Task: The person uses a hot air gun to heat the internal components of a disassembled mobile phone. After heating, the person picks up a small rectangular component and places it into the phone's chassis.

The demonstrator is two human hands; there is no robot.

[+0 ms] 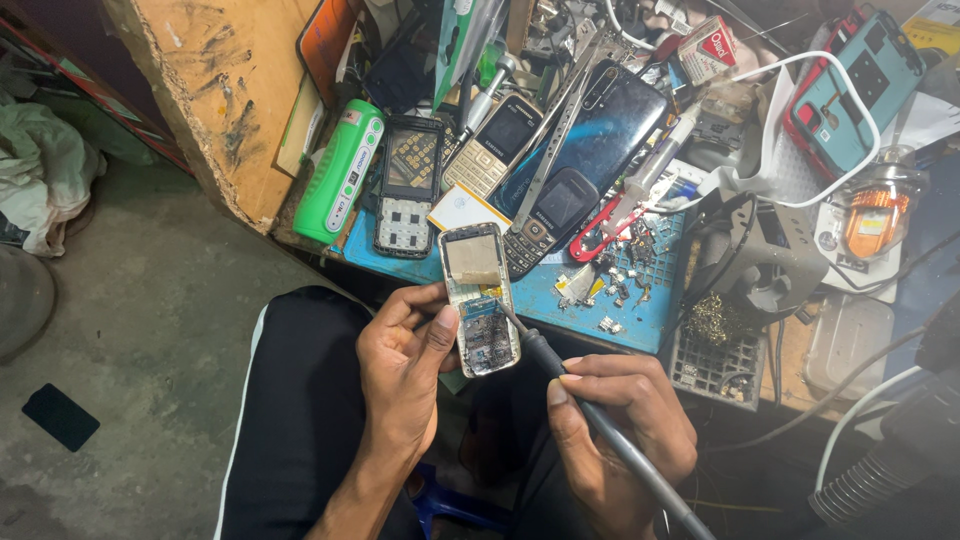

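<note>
A cluttered repair bench with a blue work mat (560, 295) filled the upper half of the view, a bare concrete floor (150, 330) stretching away at nine o'clock. An opened phone body (480, 298), its back removed and circuit board exposed, was gripped in the left hand (405, 365), thumb pressed along its left side, just off the bench's front edge at the centre of the scene. A soldering iron (590, 410) was held closed in the right hand (620, 435), pen-fashion, its tip laid against the board's right side. At twelve o'clock, several keypad phones (495, 145), a dark smartphone (610, 125) and a green torch (340, 170) were crowded together; red-handled scissors (600, 230) and loose metal scraps (625, 265) were scattered at one o'clock, with a brass cleaning wool (712, 318) at three o'clock. It was judged that a slip of the tip could bridge neighbouring contacts or scorch the board, and that the thumb, kept so near the heated tip, could be burned. The iron's cable (660, 490), trailed toward five o'clock, could be snagged on the knee. Little open room was left on the bench itself; free space was found only over the lap and out toward the floor at nine o'clock.
</note>
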